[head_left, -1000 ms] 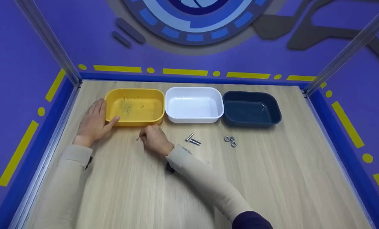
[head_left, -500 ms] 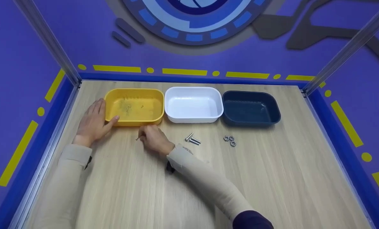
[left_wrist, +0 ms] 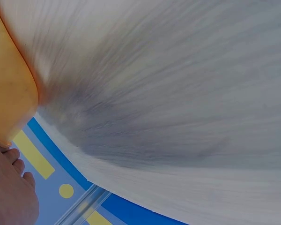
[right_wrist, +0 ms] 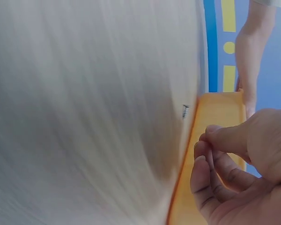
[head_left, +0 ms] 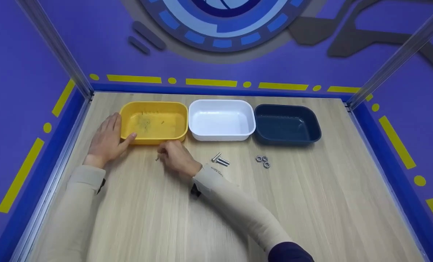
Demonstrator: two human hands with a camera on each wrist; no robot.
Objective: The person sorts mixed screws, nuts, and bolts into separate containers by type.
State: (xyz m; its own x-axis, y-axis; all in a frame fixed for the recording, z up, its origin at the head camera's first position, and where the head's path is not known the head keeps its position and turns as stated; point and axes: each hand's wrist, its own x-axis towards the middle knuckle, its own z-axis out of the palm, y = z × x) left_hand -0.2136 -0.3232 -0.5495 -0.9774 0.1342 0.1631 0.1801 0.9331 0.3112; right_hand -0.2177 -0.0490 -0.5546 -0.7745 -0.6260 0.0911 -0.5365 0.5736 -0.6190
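Observation:
My left hand (head_left: 106, 140) rests against the left end of the yellow tray (head_left: 154, 141), fingers straight along its side and thumb at the front rim. Just in front of this tray, my right hand (head_left: 178, 158) is low over the table, fingers curled. In the right wrist view its thumb tip meets the index fingertip, and no object shows between them. A small screw (right_wrist: 185, 111) lies on the table beside the tray, a short way from those fingertips; the head view shows the same screw (head_left: 157, 158) just left of the right hand. Dark specks mark the yellow tray's floor.
A white tray (head_left: 221, 138) and a dark blue tray (head_left: 287, 141) stand in a row right of the yellow one. Silver bolts (head_left: 222, 161) lie before the white tray, and three hex nuts (head_left: 266, 165) before the dark one. Blue-purple walls (head_left: 216, 65) enclose the table.
My right hand has shifted very slightly up and left toward the yellow tray. The left hand, screw, trays, bolts and nuts stay where they were.

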